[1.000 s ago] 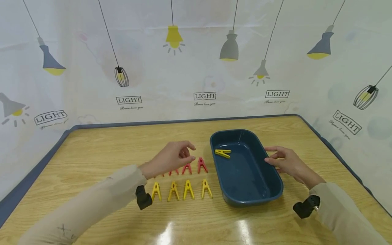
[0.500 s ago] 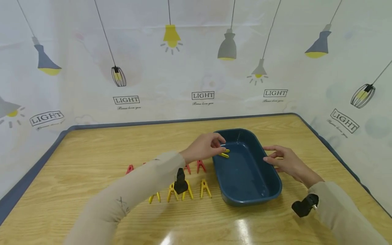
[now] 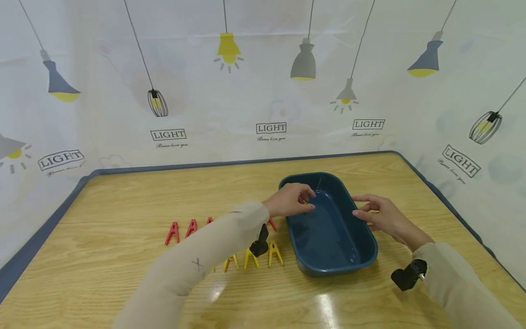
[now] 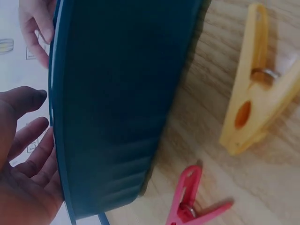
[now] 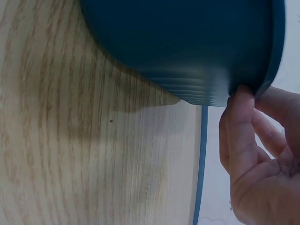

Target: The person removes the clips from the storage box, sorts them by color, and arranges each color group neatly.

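Observation:
A deep blue plastic basin stands on the table. My left hand reaches over its left rim, thumb and fingers apart. Behind those fingers a bit of a yellow clothespin shows; most of it is hidden. In the left wrist view that hand holds nothing visible. With thumb and fingers, my right hand pinches the basin's right rim, the grip also showing at the fingers in the right wrist view. Left of the basin lie several red clothespins in a row, partly behind the left sleeve.
Nearer me is a row of several yellow clothespins, some covered by the left forearm. A black wrist camera sits on the left sleeve, another camera on the right. A lamp-printed backdrop borders the wooden table.
My left hand has moved right from above the red clothespins to over the basin's left side, covering most of the yellow clothespin there. The right hand stays at the rim.

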